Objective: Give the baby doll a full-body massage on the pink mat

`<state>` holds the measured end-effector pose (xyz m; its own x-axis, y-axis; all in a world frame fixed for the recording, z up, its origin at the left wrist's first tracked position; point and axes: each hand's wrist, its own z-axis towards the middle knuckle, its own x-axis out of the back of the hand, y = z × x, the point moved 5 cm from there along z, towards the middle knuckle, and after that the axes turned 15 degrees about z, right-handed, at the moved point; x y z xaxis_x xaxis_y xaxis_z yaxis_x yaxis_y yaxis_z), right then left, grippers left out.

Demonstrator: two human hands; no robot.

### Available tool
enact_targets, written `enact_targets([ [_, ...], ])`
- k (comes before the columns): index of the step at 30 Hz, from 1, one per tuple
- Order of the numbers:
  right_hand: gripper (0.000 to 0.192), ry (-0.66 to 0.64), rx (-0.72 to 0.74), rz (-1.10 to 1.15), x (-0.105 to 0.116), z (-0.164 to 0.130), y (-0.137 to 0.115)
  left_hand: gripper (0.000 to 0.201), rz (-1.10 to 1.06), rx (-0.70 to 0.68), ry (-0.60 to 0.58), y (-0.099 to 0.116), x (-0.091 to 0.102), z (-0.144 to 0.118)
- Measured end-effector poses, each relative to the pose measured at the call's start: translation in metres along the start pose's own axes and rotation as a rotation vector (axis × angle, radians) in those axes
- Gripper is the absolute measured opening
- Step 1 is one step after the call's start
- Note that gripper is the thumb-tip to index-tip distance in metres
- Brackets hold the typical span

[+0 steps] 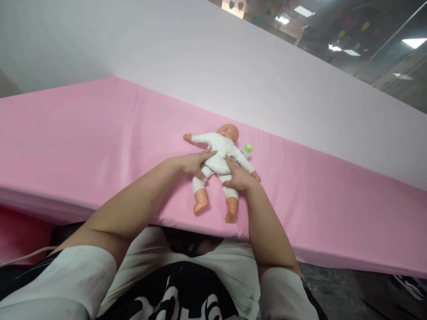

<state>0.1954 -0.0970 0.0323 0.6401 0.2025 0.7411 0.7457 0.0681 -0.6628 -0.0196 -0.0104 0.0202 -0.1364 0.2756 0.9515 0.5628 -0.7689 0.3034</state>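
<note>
A baby doll point(218, 149) with a white cloth body and bare plastic head, hands and feet lies on the pink-covered surface, its head away from me and its arms spread. My left hand point(196, 163) grips the doll's left-hand side in view, fingers on the lower torso and thumb at the thigh. On the opposite side, my right hand point(238, 174) holds the hip in the same way, fingertips on the torso. A small bottle with a green cap point(247, 150) lies beside the doll's right-hand arm in view, partly hidden by it.
The pink sheet point(83, 133) covers a long surface against a white wall point(200, 58). A glass panel point(333, 40) with heart stickers rises above the wall. A pale cable point(30, 255) runs at the lower left; dark floor point(333, 289) shows at the lower right.
</note>
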Motion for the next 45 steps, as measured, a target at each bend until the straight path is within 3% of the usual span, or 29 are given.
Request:
enact_targets([
  [3,0.117,0.089,0.042,0.016,0.002,0.0,-0.005,0.123,0.034,0.027,0.142,0.003,0.004,0.003],
  [7,0.1,0.226,0.143,0.035,0.003,-0.003,-0.019,0.078,0.066,0.143,0.475,0.014,0.019,0.0],
  [9,0.099,0.236,0.17,0.019,-0.001,-0.003,-0.023,0.071,0.111,0.128,0.573,0.025,0.023,-0.003],
  [12,0.097,0.21,0.183,0.003,-0.008,0.0,-0.024,0.072,0.182,0.071,0.508,0.036,0.017,0.001],
  [16,0.086,0.271,0.154,0.0,-0.007,0.002,-0.023,0.069,0.163,0.23,0.402,0.026,0.004,0.012],
  [19,0.079,0.378,0.122,-0.008,0.002,-0.001,-0.023,0.073,0.161,0.374,0.448,0.014,0.002,0.014],
  [22,0.071,0.476,0.121,-0.035,0.01,-0.006,-0.028,0.074,0.183,0.424,0.559,0.012,0.009,0.007],
  [26,0.043,0.49,0.169,-0.045,0.013,-0.012,-0.037,0.054,0.236,0.234,0.731,0.035,0.024,-0.004],
  [28,0.026,0.407,0.182,-0.058,0.01,-0.011,-0.04,0.041,0.267,0.09,0.682,0.05,0.024,-0.004],
  [31,0.016,0.276,0.179,-0.068,0.004,-0.009,-0.04,0.03,0.352,-0.04,0.5,0.066,0.015,0.002],
  [34,0.025,0.22,0.16,-0.017,0.002,-0.008,-0.038,0.027,0.413,-0.046,0.394,0.071,0.011,0.006],
  [38,0.029,0.188,0.169,0.058,0.002,-0.009,-0.035,0.018,0.374,-0.029,0.364,0.072,0.015,0.002],
  [41,0.031,0.202,0.21,0.121,0.003,-0.011,-0.034,0.022,0.37,0.007,0.431,0.073,0.02,-0.003],
  [45,0.031,0.333,0.272,0.129,0.009,-0.009,-0.035,0.028,0.382,0.013,0.56,0.076,0.023,-0.005],
])
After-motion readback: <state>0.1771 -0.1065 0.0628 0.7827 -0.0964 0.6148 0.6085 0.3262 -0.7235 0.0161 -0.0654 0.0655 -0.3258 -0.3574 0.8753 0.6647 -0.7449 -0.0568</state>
